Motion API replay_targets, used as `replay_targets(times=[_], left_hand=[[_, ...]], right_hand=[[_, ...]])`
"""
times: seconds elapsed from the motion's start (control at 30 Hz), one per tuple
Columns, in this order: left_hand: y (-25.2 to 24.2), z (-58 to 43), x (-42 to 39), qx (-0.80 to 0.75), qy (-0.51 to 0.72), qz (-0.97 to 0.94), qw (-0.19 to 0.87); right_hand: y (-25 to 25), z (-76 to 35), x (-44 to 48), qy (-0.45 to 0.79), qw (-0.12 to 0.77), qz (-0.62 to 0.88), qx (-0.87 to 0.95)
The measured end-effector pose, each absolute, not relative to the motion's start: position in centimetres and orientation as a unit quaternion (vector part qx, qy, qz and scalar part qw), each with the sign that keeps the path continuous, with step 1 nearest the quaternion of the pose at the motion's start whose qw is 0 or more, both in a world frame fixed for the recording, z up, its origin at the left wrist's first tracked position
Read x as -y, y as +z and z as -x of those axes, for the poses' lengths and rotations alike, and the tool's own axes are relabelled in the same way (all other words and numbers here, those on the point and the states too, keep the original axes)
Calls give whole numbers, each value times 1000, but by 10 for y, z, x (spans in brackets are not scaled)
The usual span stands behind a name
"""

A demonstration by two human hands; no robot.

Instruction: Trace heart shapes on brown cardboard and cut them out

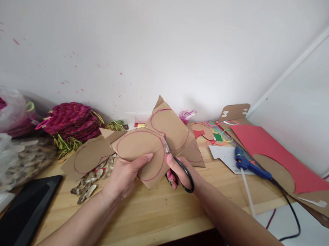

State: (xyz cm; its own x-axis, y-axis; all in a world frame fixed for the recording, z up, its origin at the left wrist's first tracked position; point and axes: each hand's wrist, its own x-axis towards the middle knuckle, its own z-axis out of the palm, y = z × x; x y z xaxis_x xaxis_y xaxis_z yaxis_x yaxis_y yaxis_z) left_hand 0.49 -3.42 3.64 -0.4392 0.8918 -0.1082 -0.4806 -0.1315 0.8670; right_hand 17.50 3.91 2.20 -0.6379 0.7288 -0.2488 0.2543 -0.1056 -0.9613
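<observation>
My left hand (126,174) grips a piece of brown cardboard (137,147) by its lower edge, thumb on top. Purple curved outlines are drawn on the cardboard, and a cut parts it near the middle. My right hand (180,172) is closed around the black handles of a pair of scissors (188,176). The blades lie in the cut between two outlined shapes, partly covered by the cardboard. Another outlined cardboard piece (91,157) lies to the left, beside a strand of shells (90,181).
On the right are a blue glue gun (252,166) with its cord, red paper (274,148) and cut cardboard ovals (275,170). At left, a black tablet (25,211) lies near a plastic bag of shells (25,159) and a magenta bundle (72,119). A white wall (158,44) stands behind.
</observation>
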Motion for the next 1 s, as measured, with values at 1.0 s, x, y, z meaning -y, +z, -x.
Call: replay_targets(times=[1.0], left_hand=[[51,19,28,-475,672,-158,545]], right_hand=[[19,-167,-39,611,230,350,672]])
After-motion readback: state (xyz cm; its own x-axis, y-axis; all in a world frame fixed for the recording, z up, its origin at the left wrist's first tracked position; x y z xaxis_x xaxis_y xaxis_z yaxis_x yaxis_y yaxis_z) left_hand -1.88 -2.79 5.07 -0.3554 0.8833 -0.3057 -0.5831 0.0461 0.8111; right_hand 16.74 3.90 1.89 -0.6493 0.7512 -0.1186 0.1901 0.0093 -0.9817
